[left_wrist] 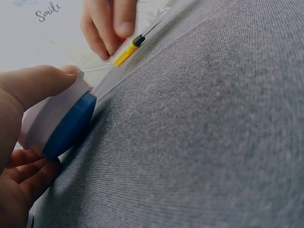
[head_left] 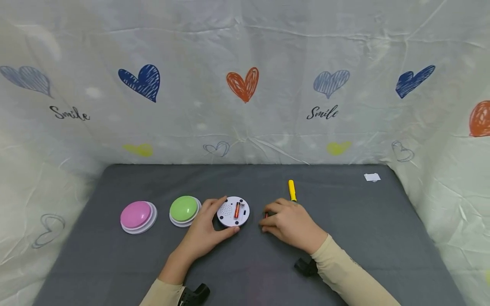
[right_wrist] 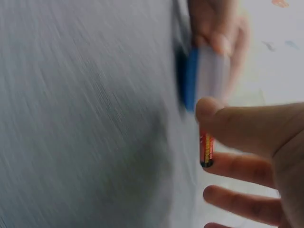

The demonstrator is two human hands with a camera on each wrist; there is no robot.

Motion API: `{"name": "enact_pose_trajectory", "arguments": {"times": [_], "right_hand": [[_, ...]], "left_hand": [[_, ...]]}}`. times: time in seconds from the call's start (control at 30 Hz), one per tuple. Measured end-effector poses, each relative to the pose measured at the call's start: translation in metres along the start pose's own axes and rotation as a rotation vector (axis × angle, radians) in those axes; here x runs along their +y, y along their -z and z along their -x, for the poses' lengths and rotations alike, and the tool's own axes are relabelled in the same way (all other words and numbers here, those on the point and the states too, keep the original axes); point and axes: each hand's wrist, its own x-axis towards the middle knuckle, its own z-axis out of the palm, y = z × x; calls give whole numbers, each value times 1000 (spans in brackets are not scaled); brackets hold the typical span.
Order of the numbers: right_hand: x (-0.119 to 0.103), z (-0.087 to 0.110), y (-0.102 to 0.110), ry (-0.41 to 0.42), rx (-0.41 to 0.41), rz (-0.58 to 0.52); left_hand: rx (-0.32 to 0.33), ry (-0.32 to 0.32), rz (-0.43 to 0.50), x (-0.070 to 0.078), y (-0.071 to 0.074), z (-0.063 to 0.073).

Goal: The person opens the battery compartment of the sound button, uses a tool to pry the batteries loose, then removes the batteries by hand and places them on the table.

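A round push button (head_left: 226,213) lies face down, its white base up and its blue dome (left_wrist: 71,126) underneath in the left wrist view. One red battery (head_left: 237,211) sits in the open compartment of the base, beside a vacant slot. My left hand (head_left: 204,233) grips the button's rim between thumb and fingers. To the right, above the table, my right hand (head_left: 292,225) pinches another red battery (right_wrist: 206,151) with a black end. A yellow-handled screwdriver (head_left: 292,189) lies just beyond the right hand, which hides its shaft in the head view.
Left of the held button stand a green push button (head_left: 183,208), close to my left hand, and a pink push button (head_left: 135,214). A small white piece (head_left: 372,177) lies at the back right of the grey table (head_left: 344,191). A printed curtain (head_left: 283,51) hangs behind.
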Motion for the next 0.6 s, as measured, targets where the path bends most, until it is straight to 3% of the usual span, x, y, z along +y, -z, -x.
{"name": "enact_pose_trajectory", "arguments": {"times": [0.13, 0.33, 0.6], "right_hand": [[27, 8, 15, -57, 79, -11], [74, 29, 37, -208, 201, 53], [131, 70, 65, -499, 326, 28]], "left_hand": [[1, -3, 3, 0, 0, 0], [-2, 1, -2, 0, -1, 1], [8, -12, -13, 0, -1, -1]]}}
